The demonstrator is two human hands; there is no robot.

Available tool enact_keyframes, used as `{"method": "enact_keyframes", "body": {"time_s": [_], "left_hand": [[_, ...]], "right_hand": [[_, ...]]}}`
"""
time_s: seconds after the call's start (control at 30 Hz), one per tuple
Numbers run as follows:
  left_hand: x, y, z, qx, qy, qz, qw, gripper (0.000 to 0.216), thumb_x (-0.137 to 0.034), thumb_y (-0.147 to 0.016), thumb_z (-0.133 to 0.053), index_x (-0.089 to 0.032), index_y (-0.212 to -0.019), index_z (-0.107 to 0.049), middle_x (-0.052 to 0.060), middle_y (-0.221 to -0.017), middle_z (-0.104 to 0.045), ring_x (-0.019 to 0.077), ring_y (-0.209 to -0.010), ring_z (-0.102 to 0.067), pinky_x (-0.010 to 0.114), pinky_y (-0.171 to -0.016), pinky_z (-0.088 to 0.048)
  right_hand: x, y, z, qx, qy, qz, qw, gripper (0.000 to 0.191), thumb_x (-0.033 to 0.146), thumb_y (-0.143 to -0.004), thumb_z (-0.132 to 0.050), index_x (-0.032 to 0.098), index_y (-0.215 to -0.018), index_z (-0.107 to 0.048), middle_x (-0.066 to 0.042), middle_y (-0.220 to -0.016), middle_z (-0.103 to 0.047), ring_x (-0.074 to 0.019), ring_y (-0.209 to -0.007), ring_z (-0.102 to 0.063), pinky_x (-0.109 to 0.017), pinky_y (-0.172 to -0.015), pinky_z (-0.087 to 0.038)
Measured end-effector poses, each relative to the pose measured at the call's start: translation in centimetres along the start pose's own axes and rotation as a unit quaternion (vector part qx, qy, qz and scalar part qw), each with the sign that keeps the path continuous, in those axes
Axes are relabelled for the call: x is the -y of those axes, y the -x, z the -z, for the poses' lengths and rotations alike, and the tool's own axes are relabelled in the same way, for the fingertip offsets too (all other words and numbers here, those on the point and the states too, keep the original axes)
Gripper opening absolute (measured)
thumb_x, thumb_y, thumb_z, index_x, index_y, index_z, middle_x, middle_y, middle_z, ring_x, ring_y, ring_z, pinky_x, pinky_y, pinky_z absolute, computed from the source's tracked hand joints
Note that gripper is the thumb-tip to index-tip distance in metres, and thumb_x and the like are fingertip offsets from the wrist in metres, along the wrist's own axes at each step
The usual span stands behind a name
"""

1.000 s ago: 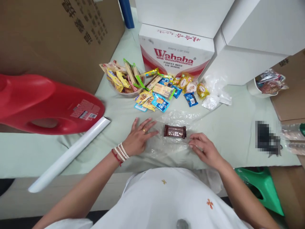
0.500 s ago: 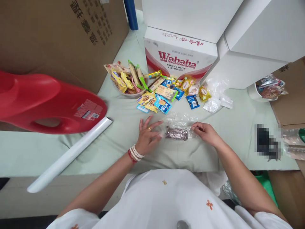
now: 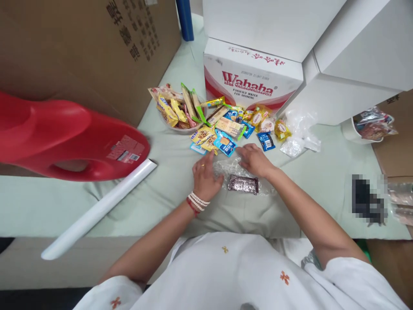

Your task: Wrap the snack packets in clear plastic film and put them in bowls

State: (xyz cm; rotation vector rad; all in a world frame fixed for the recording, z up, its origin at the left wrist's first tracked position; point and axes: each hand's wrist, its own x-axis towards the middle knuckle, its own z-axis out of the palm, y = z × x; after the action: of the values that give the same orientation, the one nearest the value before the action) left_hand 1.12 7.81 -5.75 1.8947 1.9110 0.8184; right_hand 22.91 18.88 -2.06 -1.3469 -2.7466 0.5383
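A snack bar in a dark purple wrapper (image 3: 243, 184) lies on a sheet or bag of clear plastic (image 3: 227, 165) on the cloth. My left hand (image 3: 206, 177) rests at the plastic's left edge, fingers stretched forward and thumb apart. Across from it, my right hand (image 3: 256, 160) reaches over the plastic's far edge with its fingers loosely bent and apart; neither hand touches the bar. Just beyond my fingertips lie a blue snack packet (image 3: 225, 143) and yellow cookie packets (image 3: 204, 137). A small dark blue packet (image 3: 266, 141) sits past my right hand.
Behind are a bowl of snacks (image 3: 174, 125), a Wahaha carton (image 3: 251, 82) and crumpled clear plastic (image 3: 300, 133). A red jug (image 3: 74, 133) and a white roll (image 3: 100, 211) lie left. A white container (image 3: 353, 131) of packets stands right, beneath stacked white boxes (image 3: 358, 94).
My right hand has let go of the plastic's right side and moved up and left to its far edge. My left hand has shifted slightly right. The view has moved a little.
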Motion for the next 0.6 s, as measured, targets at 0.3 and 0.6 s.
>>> {"method": "enact_keyframes", "body": {"time_s": [0.3, 0.6], "left_hand": [[0.4, -1.5, -0.9, 0.115, -0.015, 0.041, 0.992, 0.031, -0.031, -0.088, -0.063, -0.023, -0.115, -0.075, 0.01, -0.091, -0.076, 0.0342, -0.103, -0.062, 0.052, -0.094, -0.042], [2.2, -1.0, 3.5, 0.153, 0.111, 0.041, 0.981, 0.014, -0.03, -0.084, -0.062, -0.021, -0.083, -0.073, 0.005, -0.082, -0.07, 0.0219, -0.082, -0.064, 0.036, -0.081, -0.053]], "right_hand": [[3.7, 4.0, 1.3, 0.021, -0.097, 0.033, 0.995, 0.033, 0.017, -0.099, -0.051, 0.022, -0.121, -0.075, -0.006, -0.092, -0.068, -0.0183, -0.081, -0.06, -0.027, -0.077, -0.045], [5.4, 11.0, -3.9, -0.006, 0.0, 0.081, 0.997, 0.055, 0.009, -0.101, -0.039, 0.028, -0.147, -0.062, -0.008, -0.093, -0.055, -0.0229, -0.088, -0.048, -0.034, -0.082, -0.047]]}}
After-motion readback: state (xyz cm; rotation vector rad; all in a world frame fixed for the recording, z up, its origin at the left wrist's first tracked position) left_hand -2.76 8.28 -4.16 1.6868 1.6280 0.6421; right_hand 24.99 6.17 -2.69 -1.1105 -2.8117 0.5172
